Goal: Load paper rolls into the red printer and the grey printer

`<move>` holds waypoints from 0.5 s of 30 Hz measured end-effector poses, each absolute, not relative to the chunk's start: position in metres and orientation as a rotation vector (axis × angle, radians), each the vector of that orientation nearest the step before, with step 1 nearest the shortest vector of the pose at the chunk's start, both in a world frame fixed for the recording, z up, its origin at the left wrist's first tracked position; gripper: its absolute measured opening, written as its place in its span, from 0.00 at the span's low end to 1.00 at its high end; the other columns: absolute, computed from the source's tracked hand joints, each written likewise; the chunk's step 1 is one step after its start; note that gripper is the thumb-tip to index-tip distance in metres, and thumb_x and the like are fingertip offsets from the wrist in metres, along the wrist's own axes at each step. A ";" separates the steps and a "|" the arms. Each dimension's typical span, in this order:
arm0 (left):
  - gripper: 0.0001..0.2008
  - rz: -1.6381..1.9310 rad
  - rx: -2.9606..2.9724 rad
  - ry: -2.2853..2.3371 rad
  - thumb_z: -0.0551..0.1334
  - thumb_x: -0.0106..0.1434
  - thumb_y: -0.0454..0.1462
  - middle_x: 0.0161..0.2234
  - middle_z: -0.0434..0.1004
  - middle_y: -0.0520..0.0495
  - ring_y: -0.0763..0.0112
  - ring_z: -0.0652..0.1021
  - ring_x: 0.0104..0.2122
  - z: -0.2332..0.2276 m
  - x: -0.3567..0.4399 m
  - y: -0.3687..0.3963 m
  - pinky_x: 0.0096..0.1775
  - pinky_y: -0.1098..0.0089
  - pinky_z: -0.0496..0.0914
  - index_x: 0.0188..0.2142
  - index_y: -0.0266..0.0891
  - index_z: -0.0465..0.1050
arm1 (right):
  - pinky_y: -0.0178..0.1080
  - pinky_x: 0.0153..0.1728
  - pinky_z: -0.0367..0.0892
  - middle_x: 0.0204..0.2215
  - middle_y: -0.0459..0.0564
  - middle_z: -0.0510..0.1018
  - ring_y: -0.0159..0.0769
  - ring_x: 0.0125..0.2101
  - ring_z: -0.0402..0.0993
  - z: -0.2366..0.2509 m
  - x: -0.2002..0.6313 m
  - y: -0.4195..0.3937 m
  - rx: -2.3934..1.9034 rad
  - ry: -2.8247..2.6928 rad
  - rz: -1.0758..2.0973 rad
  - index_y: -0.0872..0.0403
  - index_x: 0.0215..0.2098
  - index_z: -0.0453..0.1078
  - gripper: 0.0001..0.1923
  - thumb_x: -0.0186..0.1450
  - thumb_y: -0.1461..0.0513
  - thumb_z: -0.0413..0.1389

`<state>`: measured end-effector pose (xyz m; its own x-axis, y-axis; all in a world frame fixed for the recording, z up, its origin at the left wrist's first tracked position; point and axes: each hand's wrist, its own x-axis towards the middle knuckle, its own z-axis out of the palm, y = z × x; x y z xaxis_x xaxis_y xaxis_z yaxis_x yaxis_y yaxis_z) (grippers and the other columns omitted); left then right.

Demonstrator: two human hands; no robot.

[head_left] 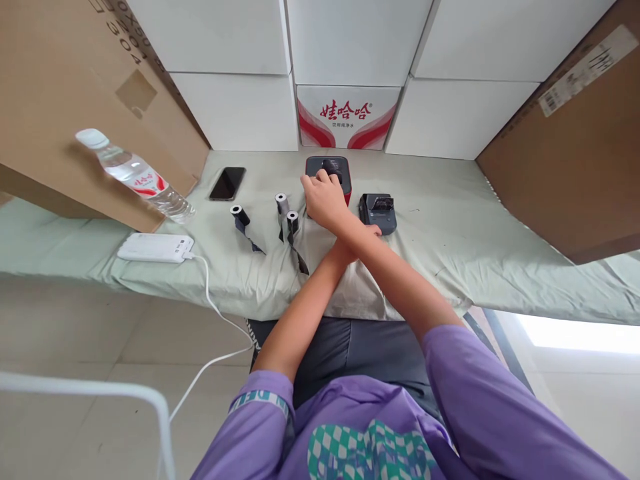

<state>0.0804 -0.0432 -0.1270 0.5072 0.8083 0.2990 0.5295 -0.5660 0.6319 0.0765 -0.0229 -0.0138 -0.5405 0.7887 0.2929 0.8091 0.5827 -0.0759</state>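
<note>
The person's bare arms cross at the forearms over a pale green cloth [440, 200], the right lying above the left. The right hand [323, 193] bends over a squarish box with a dark top and red sides [348, 190], which sits near the middle of the cloth, in front of a white carton with red lettering [350, 117]. Its fingers are curled beside a small black object [332, 167] on that dark top; whether they grip it I can't tell.

The left hand [373, 230], partly hidden beneath the right forearm, has its fingertips against the near edge of a compact dark-grey device with a glossy raised flap [379, 213], just right of the box. I can't make out how firmly it holds. The two hands are apart from each other, each at its own item.

Over on the left, three small dark and grey rolls with white cores [281, 203] trail loose strips. Behind them lies a black smartphone [227, 183]; further left stand a clear water bottle [145, 180] and, nearer, a white power bank [155, 247] with a white cable [207, 287].
</note>
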 end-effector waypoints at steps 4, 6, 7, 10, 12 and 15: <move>0.17 0.777 2.337 1.099 0.53 0.68 0.33 0.40 0.81 0.48 0.67 0.78 0.39 -0.138 0.084 -0.034 0.46 0.66 0.71 0.48 0.42 0.79 | 0.68 0.65 0.45 0.58 0.71 0.76 0.65 0.65 0.57 -0.025 0.074 -0.033 -1.281 -2.455 -0.129 0.63 0.64 0.63 0.26 0.74 0.57 0.43; 0.17 0.772 2.321 1.141 0.53 0.69 0.33 0.38 0.81 0.48 0.68 0.77 0.36 -0.142 0.085 -0.031 0.43 0.67 0.70 0.49 0.41 0.79 | 0.71 0.66 0.41 0.60 0.71 0.75 0.66 0.66 0.57 -0.028 0.072 -0.032 -1.261 -2.405 -0.109 0.63 0.65 0.61 0.28 0.75 0.54 0.42; 0.16 0.771 2.302 1.152 0.54 0.69 0.34 0.37 0.80 0.49 0.68 0.76 0.35 -0.143 0.086 -0.031 0.42 0.67 0.70 0.49 0.41 0.79 | 0.72 0.66 0.41 0.60 0.71 0.75 0.66 0.66 0.57 -0.029 0.072 -0.030 -1.248 -2.392 -0.093 0.64 0.66 0.61 0.30 0.75 0.52 0.42; 0.15 0.744 2.219 1.140 0.54 0.68 0.34 0.33 0.79 0.50 0.69 0.75 0.32 -0.145 0.087 -0.030 0.38 0.68 0.69 0.44 0.41 0.80 | 0.72 0.66 0.44 0.58 0.71 0.76 0.66 0.65 0.59 -0.028 0.071 -0.026 -1.223 -2.402 -0.060 0.64 0.65 0.62 0.32 0.76 0.49 0.41; 0.14 0.740 2.174 1.139 0.55 0.66 0.34 0.33 0.79 0.50 0.70 0.74 0.31 -0.144 0.087 -0.032 0.36 0.68 0.68 0.43 0.41 0.80 | 0.70 0.66 0.45 0.58 0.72 0.76 0.65 0.64 0.60 -0.026 0.071 -0.026 -1.232 -2.440 -0.069 0.65 0.64 0.63 0.33 0.76 0.48 0.40; 0.14 0.773 2.140 1.192 0.56 0.65 0.32 0.33 0.79 0.51 0.70 0.74 0.31 -0.140 0.088 -0.035 0.36 0.68 0.68 0.43 0.40 0.80 | 0.66 0.67 0.47 0.59 0.73 0.75 0.64 0.64 0.60 -0.023 0.070 -0.029 -1.249 -2.502 -0.117 0.68 0.63 0.65 0.33 0.76 0.49 0.41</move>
<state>0.0881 -0.0347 -0.1398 0.4373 0.8744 0.2102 0.5482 -0.4444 0.7085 0.0702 -0.0293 -0.0234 -0.5552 0.7608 0.3361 0.7888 0.6098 -0.0773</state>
